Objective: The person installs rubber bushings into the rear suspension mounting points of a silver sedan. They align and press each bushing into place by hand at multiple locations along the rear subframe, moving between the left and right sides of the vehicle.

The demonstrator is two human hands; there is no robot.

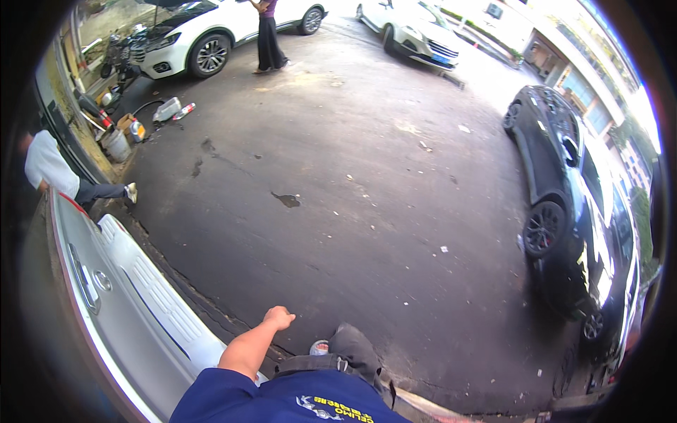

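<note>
My left hand (280,317) hangs in front of my body with its fingers curled closed. A tiny dark bit shows by its fingertips, too small to name. The forearm is bare below a dark blue sleeve. Closest to this hand is the rear of a silver-grey vehicle (127,310), with a white ribbed bumper (159,289), on my left. The hand is apart from it. Below the hand show my dark trousers (356,349) and one shoe (319,347). My right hand is out of the picture.
A person in a white shirt (51,166) stands by the vehicle's far corner. Beyond are a bucket (116,146), bottles (168,109) and a white car (211,42) with its hood raised. Another person wears a long dark skirt (268,44). A black car (564,183) stands right, another white car (412,32) far off.
</note>
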